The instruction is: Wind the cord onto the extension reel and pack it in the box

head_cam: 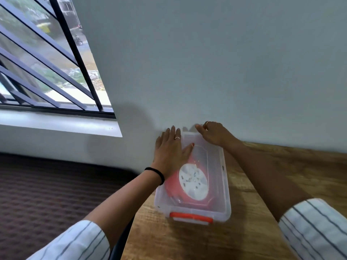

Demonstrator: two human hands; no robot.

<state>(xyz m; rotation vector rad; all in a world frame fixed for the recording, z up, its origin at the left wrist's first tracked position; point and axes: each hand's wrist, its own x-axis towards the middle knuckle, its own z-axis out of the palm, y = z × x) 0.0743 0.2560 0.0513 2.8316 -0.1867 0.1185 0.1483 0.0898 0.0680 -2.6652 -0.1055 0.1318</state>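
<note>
Already I see the reel [189, 182] wound and boxed; my left hand [170, 151] lies flat on the lid [216, 166], right hand [212, 133] pinching the far latch, still unfastened.

The person wears a white top with thin dark stripes — both sleeves [317, 229] end above the elbow, leaving the forearms bare. A black band [155, 174] circles the left wrist. Each hand carries 1 ring — the left hand [170, 152] and the right hand [212, 134] alike. The left thumbnail is painted red.
</note>
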